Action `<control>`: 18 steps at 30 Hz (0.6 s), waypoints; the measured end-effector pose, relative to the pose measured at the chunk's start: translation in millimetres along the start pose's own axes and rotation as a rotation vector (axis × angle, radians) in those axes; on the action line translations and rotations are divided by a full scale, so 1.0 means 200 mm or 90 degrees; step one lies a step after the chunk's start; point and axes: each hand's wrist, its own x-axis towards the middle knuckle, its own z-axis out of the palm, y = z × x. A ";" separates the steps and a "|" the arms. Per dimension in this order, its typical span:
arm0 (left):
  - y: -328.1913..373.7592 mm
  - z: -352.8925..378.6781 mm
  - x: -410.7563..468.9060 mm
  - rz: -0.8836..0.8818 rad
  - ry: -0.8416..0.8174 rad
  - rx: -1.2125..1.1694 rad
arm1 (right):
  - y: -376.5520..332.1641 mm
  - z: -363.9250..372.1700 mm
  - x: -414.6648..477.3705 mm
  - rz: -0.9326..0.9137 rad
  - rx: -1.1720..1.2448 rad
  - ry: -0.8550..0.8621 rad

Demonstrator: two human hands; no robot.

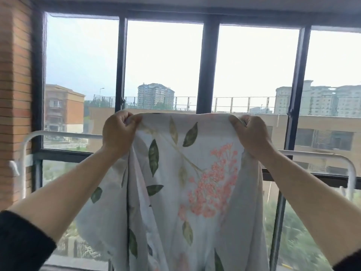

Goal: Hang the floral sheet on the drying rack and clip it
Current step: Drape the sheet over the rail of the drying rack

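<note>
The floral sheet point(187, 173), pale with green leaves and pink blossoms, hangs spread in front of me. My left hand point(118, 132) grips its top edge at the left, fingers curled round the fabric. My right hand point(251, 133) grips the top edge at the right. Between them the edge is pulled taut, held above the white drying rack's top rail point(64, 133). The rail runs behind the sheet and shows again at the right, where the drying rack point(320, 153) bends down. The sheet hides the rail's middle. No clip on the sheet is visible.
A large dark-framed window point(208, 75) fills the wall behind the rack, with buildings outside. A brick wall point(14, 94) stands at the left, close to the rack's left post. A white hook or clip point(13, 167) sits on that post.
</note>
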 end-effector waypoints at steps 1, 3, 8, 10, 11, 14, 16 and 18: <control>-0.01 0.01 -0.02 -0.012 -0.011 0.021 | 0.01 0.01 -0.01 0.003 0.003 -0.006; 0.00 0.04 -0.05 -0.037 -0.038 0.056 | 0.05 0.01 -0.03 0.016 0.007 -0.010; 0.19 0.14 -0.13 -0.020 -0.151 0.042 | 0.07 -0.01 -0.06 0.021 0.028 -0.019; 0.30 0.20 -0.18 0.014 -0.231 -0.006 | 0.05 -0.02 -0.04 0.016 0.044 -0.031; 0.37 0.24 -0.21 0.029 -0.253 -0.032 | 0.04 -0.02 -0.04 0.012 0.060 -0.040; 0.50 0.34 -0.26 0.025 -0.309 -0.120 | -0.01 -0.01 -0.02 -0.016 0.123 -0.066; 0.54 0.39 -0.27 -0.019 -0.353 -0.197 | -0.04 -0.02 -0.02 -0.020 0.154 -0.077; 0.54 0.40 -0.28 -0.059 -0.363 -0.263 | -0.06 -0.04 -0.02 -0.033 0.171 -0.089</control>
